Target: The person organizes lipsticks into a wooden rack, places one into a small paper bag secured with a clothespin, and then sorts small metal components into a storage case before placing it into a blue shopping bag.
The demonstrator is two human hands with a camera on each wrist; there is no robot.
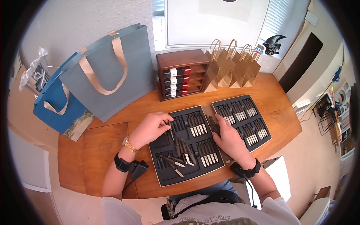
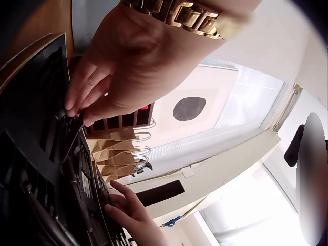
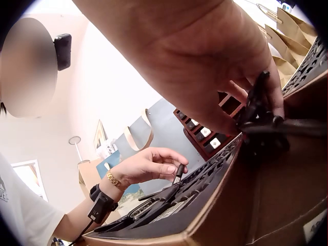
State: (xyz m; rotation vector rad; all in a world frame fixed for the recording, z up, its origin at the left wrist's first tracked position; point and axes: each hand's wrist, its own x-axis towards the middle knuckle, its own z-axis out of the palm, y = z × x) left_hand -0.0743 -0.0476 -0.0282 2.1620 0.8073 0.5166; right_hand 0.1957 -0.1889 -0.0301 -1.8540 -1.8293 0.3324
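My left hand pinches a slim dark handled piece over the upper left part of a black compartment tray. Several similar pieces with pale, silvery ends lie loose and crossed in the tray's middle and lower left; others stand in neat rows in its slots. My right hand grips a bunch of dark pieces between thumb and fingers, above the gap between this tray and a second filled tray. In the left wrist view the left fingertips touch a dark piece at the tray, its far end hard to see.
A wooden rack with small boxes stands behind the trays. Brown paper bags are to its right; a large grey bag and a blue bag are on the left. The wooden table's edge runs in front.
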